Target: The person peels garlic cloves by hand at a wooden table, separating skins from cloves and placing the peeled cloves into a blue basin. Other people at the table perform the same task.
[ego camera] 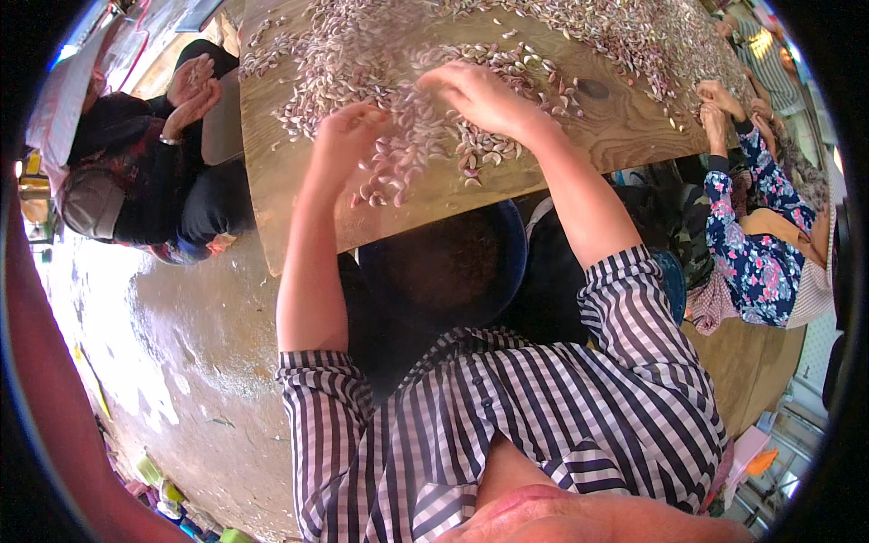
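Observation:
Many purple-skinned garlic cloves point(339, 61) lie in a thick spread on a wooden tabletop point(299, 197). My left hand point(349, 130) is over the near part of the pile, its fingers bent inward and blurred. Whether it grips any cloves is not clear. To its right, my right hand point(468, 94) arches over the pile with its fingers stretched leftward and the palm hidden. Between both hands the loose cloves point(414, 129) look smeared by motion. A few reach towards the near edge of the table.
Below the table's near edge stands a dark round tub with a blue rim point(524, 237). At the left sits a person in dark clothes, hands point(193, 95) held together. Another person in a floral sleeve point(719, 210) works at the right. Concrete floor point(204, 326) stretches left.

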`<act>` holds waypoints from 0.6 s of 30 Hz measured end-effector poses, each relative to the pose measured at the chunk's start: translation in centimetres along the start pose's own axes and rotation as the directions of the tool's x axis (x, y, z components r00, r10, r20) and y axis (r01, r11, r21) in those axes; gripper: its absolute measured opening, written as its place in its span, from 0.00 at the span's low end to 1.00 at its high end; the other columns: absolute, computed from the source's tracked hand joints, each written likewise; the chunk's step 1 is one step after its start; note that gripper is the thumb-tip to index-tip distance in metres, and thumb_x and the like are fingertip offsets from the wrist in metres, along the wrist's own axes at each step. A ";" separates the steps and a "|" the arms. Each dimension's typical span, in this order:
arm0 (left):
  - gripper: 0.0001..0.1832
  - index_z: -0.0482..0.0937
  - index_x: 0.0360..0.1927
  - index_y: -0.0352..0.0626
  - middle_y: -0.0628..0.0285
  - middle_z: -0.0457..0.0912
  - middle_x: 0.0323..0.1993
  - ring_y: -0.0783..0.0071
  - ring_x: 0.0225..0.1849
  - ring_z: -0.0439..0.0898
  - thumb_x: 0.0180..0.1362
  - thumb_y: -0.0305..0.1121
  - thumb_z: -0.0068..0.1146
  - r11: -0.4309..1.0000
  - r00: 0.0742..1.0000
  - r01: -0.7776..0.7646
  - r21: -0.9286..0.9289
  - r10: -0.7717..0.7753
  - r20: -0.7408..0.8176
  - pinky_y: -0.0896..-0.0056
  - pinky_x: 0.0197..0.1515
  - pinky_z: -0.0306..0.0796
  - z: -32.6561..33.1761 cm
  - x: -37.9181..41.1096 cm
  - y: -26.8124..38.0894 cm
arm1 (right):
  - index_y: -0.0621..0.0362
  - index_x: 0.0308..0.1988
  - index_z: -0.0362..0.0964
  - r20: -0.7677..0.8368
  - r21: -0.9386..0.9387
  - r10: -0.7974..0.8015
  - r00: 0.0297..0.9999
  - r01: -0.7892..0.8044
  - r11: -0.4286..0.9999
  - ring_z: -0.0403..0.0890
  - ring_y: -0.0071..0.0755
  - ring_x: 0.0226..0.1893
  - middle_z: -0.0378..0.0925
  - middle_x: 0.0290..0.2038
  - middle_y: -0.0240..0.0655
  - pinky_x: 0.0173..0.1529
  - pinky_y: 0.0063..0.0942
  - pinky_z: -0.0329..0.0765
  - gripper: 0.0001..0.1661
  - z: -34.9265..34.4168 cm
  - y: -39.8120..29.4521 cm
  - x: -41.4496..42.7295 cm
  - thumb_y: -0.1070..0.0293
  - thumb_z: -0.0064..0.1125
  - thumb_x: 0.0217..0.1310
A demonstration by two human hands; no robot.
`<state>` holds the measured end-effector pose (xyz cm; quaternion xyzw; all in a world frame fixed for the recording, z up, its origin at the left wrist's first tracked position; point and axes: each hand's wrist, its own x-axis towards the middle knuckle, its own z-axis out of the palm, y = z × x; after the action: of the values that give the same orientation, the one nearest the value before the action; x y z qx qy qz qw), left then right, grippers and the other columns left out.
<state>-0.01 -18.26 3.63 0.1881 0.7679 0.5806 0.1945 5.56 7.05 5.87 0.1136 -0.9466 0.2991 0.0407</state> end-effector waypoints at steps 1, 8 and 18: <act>0.15 0.81 0.42 0.39 0.68 0.79 0.28 0.83 0.25 0.72 0.72 0.41 0.51 0.983 0.999 0.042 -0.180 -0.044 -0.008 0.84 0.26 0.64 -1.0 -0.3 0.0 | 0.55 0.57 0.75 -0.010 0.017 -0.029 1.000 0.029 0.999 0.84 0.36 0.47 0.80 0.53 0.39 0.53 0.33 0.81 0.17 -0.5 -0.1 -0.1 0.72 0.53 0.70; 0.18 0.78 0.34 0.44 0.76 0.65 0.20 0.87 0.18 0.58 0.74 0.45 0.48 0.864 0.971 0.239 -0.442 -0.218 0.099 0.82 0.20 0.48 -4.2 -2.7 -0.1 | 0.59 0.43 0.80 0.102 -0.025 -0.166 0.981 0.170 0.985 0.84 0.28 0.32 0.85 0.38 0.39 0.44 0.23 0.85 0.08 0.0 -0.5 -1.5 0.70 0.57 0.68; 0.15 0.71 0.38 0.44 0.68 0.68 0.27 0.82 0.20 0.60 0.76 0.43 0.43 0.372 0.995 0.025 -0.928 -0.103 -0.015 0.81 0.20 0.54 1.4 -4.9 2.0 | 0.54 0.50 0.79 -0.118 0.616 0.319 0.940 -0.182 0.766 0.83 0.28 0.36 0.83 0.39 0.36 0.40 0.24 0.80 0.13 1.6 -3.8 -1.7 0.62 0.53 0.73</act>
<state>5.05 -19.11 5.64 -0.0030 0.3252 0.9087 0.2617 8.11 3.39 6.40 -0.0406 -0.8004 0.5946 0.0649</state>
